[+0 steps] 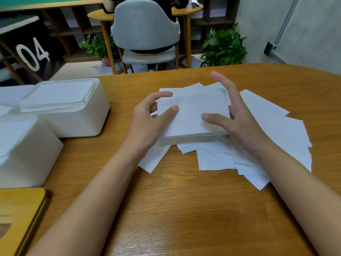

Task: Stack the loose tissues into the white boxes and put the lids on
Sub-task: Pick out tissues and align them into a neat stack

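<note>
Where the tissue stack (191,117) sits: between both hands, over the scattered sheets in the middle of the table (184,209); whether it is lifted clear of them cannot be told.
Left hand (147,122): thumb pressed on the stack's top, fingers (164,94) curled in at its left edge, pinching it.
Right hand (238,122): thumb on top, the stack's right edge tucked into the palm, fingers (224,84) reaching along the far corner.
Reason for the hold: judged as squaring the edges from both sides, so the sheets drop into a box as one block.
Loose tissues (276,126): fanned under and to the right of the stack, not yet gathered.
Far white box (73,124): left of the hands, open, tissues up to its rim, no lid on.
Near white box (31,159): just beside it, closer to the person; contents unclear.
Lid (20,209): wood-coloured, at the lower-left table edge, kept aside for closing.
Writing: "04" in white on a black panel (31,54) behind the table; no brand readable on boxes or tissues.
</note>
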